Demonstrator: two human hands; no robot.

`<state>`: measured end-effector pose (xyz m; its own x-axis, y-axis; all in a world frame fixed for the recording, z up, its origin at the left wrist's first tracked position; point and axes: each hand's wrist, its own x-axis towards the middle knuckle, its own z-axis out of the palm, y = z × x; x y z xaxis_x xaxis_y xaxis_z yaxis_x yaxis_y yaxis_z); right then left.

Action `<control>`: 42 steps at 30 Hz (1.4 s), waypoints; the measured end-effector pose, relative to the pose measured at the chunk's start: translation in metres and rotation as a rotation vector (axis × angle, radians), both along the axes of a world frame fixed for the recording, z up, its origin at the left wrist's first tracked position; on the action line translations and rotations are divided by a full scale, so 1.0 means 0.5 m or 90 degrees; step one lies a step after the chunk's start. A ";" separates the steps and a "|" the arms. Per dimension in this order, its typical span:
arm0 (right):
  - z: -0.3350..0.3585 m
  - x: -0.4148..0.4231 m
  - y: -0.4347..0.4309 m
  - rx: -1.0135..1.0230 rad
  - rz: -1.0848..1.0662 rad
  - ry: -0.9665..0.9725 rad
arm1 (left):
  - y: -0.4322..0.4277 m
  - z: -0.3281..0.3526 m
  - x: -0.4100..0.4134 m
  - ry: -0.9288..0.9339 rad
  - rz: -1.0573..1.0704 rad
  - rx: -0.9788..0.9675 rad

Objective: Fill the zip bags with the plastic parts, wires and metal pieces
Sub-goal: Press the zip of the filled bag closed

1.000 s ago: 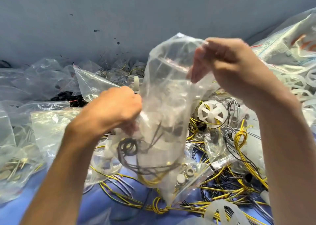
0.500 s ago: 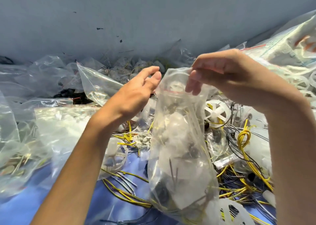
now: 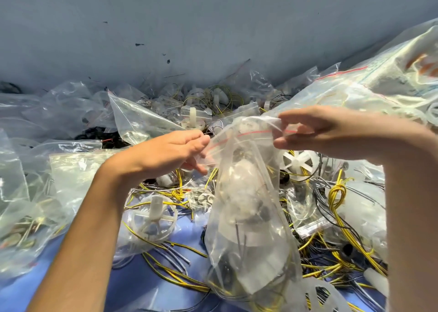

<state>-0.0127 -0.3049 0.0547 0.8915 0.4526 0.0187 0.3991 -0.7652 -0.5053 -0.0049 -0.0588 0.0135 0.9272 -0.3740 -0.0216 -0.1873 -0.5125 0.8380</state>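
Now I log the left hand [image 3: 170, 153] — open half a second ago — pinching the zip bag [image 3: 246, 217] at its red seal line [image 3: 251, 133] opposite the pinching right hand [image 3: 315, 134], the loaded bag hanging below both grips, so sealing appears next.

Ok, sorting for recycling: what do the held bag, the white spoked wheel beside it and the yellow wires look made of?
Held bag: thin clear glossy plastic film; it crinkles and shows its contents. Spoked wheel: white matte plastic, slightly translucent, seemingly moulded. Yellow wires: probably plastic insulation, smooth and looped; the core is hidden.
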 end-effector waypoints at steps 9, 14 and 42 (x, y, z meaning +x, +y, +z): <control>0.004 0.002 0.007 0.180 0.075 -0.067 | 0.023 -0.003 0.013 -0.152 0.044 -0.044; 0.027 -0.018 0.004 0.405 0.191 -0.183 | 0.029 0.033 0.026 -0.486 0.231 -0.294; 0.013 0.002 0.023 0.425 0.111 -0.224 | 0.085 0.020 0.019 -0.390 0.200 -0.317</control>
<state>-0.0116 -0.2932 0.0613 0.6999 0.3788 0.6055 0.7078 -0.2542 -0.6591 0.0044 -0.0162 0.0236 0.7837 0.0706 0.6171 -0.5922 -0.2144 0.7767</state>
